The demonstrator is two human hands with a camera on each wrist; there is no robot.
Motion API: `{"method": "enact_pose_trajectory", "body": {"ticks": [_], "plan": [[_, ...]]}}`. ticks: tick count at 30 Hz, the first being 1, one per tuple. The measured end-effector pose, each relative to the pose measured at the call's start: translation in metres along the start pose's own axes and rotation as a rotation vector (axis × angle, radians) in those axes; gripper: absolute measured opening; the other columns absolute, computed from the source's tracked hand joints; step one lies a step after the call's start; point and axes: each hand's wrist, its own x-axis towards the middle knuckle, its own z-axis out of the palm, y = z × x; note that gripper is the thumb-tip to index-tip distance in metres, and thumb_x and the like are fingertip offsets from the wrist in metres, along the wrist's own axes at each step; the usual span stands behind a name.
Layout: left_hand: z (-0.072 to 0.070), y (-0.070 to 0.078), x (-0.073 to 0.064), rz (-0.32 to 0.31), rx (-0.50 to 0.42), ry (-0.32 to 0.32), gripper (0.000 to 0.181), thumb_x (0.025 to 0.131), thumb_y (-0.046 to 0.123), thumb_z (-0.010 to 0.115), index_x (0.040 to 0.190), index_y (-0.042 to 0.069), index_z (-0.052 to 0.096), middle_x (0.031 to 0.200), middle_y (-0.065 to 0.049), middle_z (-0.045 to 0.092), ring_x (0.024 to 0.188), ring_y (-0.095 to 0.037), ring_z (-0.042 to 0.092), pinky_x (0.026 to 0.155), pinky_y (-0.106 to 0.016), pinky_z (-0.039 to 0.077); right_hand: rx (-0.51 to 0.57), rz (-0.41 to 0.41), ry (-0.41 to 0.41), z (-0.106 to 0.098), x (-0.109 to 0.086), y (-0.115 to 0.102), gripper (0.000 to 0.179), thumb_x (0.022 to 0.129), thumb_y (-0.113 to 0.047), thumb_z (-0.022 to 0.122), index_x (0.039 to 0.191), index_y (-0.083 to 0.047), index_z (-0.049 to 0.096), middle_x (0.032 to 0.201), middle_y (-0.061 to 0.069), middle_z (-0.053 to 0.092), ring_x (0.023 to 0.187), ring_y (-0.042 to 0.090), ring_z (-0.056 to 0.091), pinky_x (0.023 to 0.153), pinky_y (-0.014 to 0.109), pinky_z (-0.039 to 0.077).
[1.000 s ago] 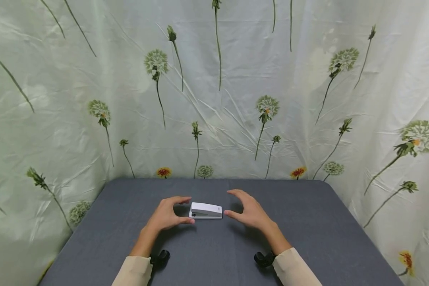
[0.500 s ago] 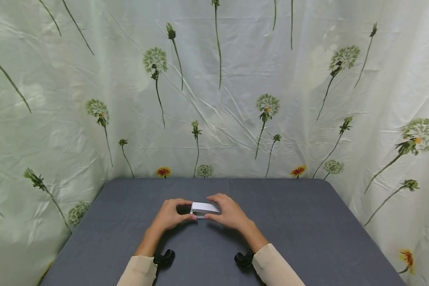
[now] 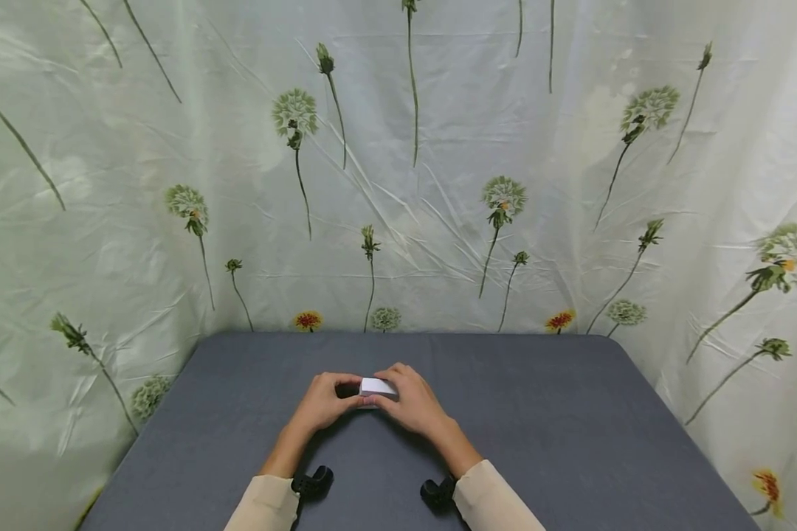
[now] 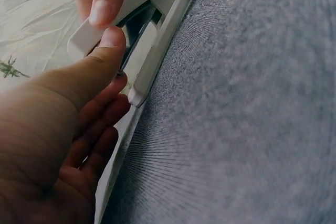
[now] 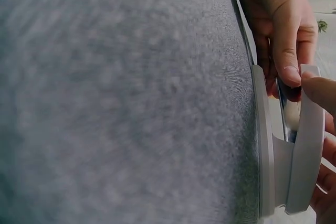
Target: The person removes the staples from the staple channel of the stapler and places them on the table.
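A white stapler (image 3: 376,386) stands on the grey tabletop in the head view, partly covered by both hands. My left hand (image 3: 324,403) pinches its front end, and the left thumb (image 4: 100,59) lies at the gap between top arm and base. My right hand (image 3: 412,402) grips the stapler's top arm (image 5: 307,161) from the other side, its thumb at the arm's tip in the right wrist view. The top arm is tilted up from the white base (image 5: 266,156), and a shiny metal strip (image 5: 290,114) shows between them.
The grey cloth-covered table (image 3: 538,413) extends around both hands. A pale curtain (image 3: 438,147) printed with dandelions hangs behind the table and at its sides. Black straps with camera mounts (image 3: 312,483) sit on both wrists.
My right hand has come in from the right and taken hold of the stapler's top arm, sliding left towards the left hand. My left hand has closed onto the front end.
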Motion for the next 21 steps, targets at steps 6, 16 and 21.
{"method": "enact_pose_trajectory", "body": {"ticks": [6,16,21], "plan": [[0.003,0.001,0.000,-0.013,-0.003,-0.010,0.028,0.084,0.030,0.087,0.110,0.020,0.081,0.106,0.004,0.079,0.101,-0.016,0.072,0.089,-0.040,0.057,-0.020,-0.013,-0.049,-0.003,0.004,0.001,0.045,0.096,-0.045,0.071,0.132,-0.017,0.071,0.116,0.000,0.068,0.100,0.017,0.061,0.082,0.032,0.047],[0.003,0.002,0.000,0.009,-0.007,-0.018,0.026,0.085,0.030,0.086,0.109,0.021,0.081,0.103,0.007,0.079,0.098,-0.014,0.072,0.087,-0.036,0.057,-0.106,-0.073,-0.109,-0.024,0.011,-0.002,0.035,0.098,-0.043,0.069,0.126,-0.022,0.074,0.116,-0.002,0.069,0.101,0.016,0.060,0.085,0.037,0.045],[0.002,0.001,0.000,0.029,-0.010,-0.018,0.025,0.084,0.033,0.086,0.107,0.024,0.081,0.102,0.008,0.078,0.099,-0.014,0.072,0.089,-0.037,0.057,-0.082,-0.083,-0.084,-0.035,0.010,0.000,0.042,0.098,-0.042,0.069,0.134,-0.020,0.069,0.122,-0.002,0.070,0.108,0.017,0.062,0.090,0.041,0.047]]}}
